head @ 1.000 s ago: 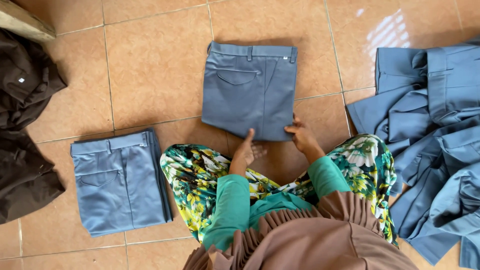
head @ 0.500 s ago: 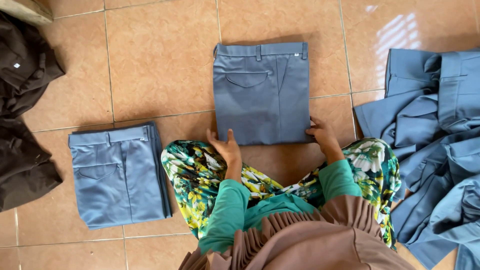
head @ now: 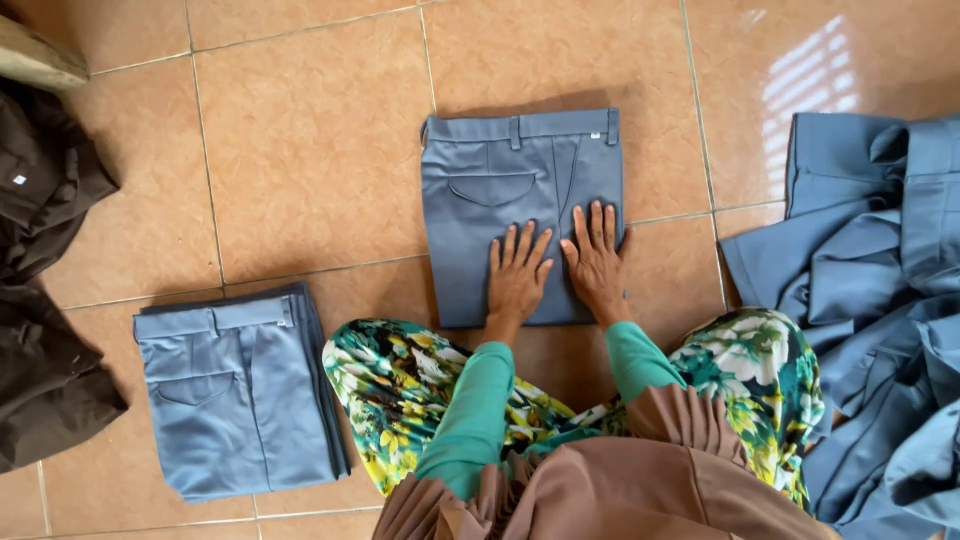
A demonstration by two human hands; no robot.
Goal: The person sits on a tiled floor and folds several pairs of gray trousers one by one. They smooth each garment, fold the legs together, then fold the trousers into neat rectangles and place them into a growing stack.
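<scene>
Dark brown garments [head: 45, 300] lie bunched at your far left on the tiled floor [head: 300, 150]. Next to them sits a folded stack of grey-blue trousers [head: 235, 395], waistbands facing away from you, just beside your left knee.

In the middle lie the folded grey-blue trousers [head: 520, 180] you are working on, flat on the floor in front of your knees, waistband at the far edge and a back pocket showing. Half a second ago your hands gripped the near corners of this fold; now both have moved onto the cloth. Your left hand [head: 517, 272] and right hand [head: 597, 260] rest side by side, palms down on the near half, fingers spread flat and holding nothing. I judge from this that the fold itself is made and you are pressing it smooth. The piece has also shifted a little: it now lies square, with its near edge just ahead of your knees.

At your right, a loose heap of the same grey-blue cloth [head: 870, 300] lies unfolded, reaching past your right knee.
</scene>
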